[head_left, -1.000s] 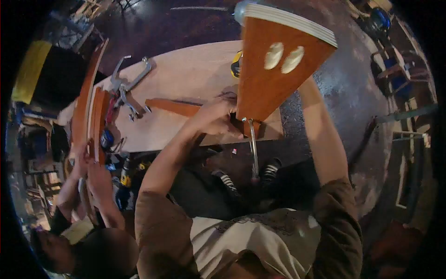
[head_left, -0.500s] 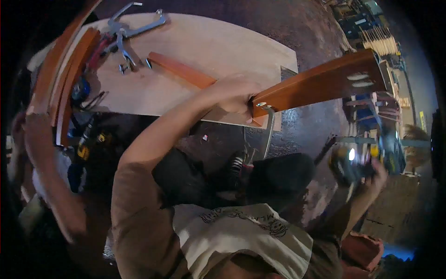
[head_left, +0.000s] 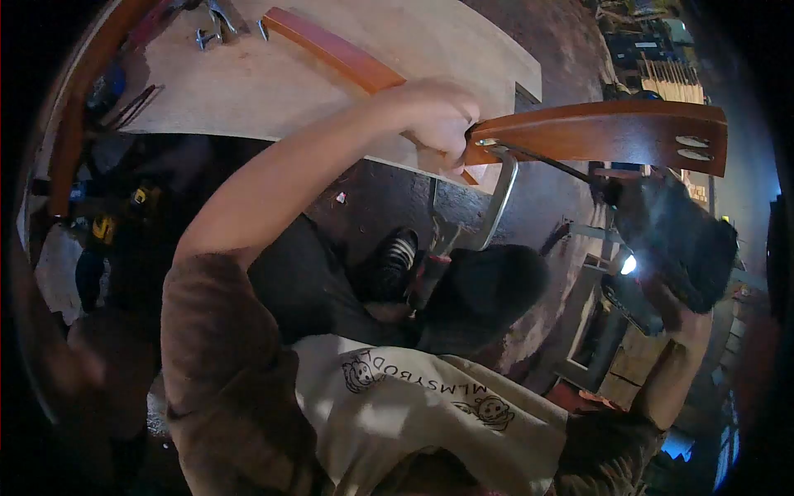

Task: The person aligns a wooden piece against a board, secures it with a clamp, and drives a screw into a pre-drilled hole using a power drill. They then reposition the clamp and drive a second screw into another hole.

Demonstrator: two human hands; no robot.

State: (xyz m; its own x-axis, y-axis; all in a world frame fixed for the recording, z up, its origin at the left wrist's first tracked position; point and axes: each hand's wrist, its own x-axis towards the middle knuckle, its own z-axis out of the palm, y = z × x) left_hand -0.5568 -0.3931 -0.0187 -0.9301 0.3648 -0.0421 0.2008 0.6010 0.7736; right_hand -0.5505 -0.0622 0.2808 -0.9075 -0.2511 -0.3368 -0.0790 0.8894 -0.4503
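My left hand (head_left: 442, 124) is closed round the near end of a curved reddish-brown wooden piece (head_left: 595, 132), beside the edge of a pale board (head_left: 331, 99). A metal clamp (head_left: 502, 194) sits at that end, its handle hanging below. My right hand (head_left: 674, 302) grips a dark power drill (head_left: 674, 231) with its light on. The drill's long bit (head_left: 550, 163) reaches to the wooden piece near the clamp, by a slotted hole. The far end of the piece has two filled-looking oval slots.
Another reddish wooden strip (head_left: 335, 50) and a second clamp (head_left: 219, 21) lie on the board. Yellow-and-black power tools (head_left: 103, 227) are at the left, near another person's blurred arm (head_left: 78, 355). My shoe (head_left: 389, 264) is below the board.
My right hand has raised the drill toward the wooden piece, and its bit now reaches the piece. My left hand keeps its grip. The view has shifted, and the other person's arm has moved down.
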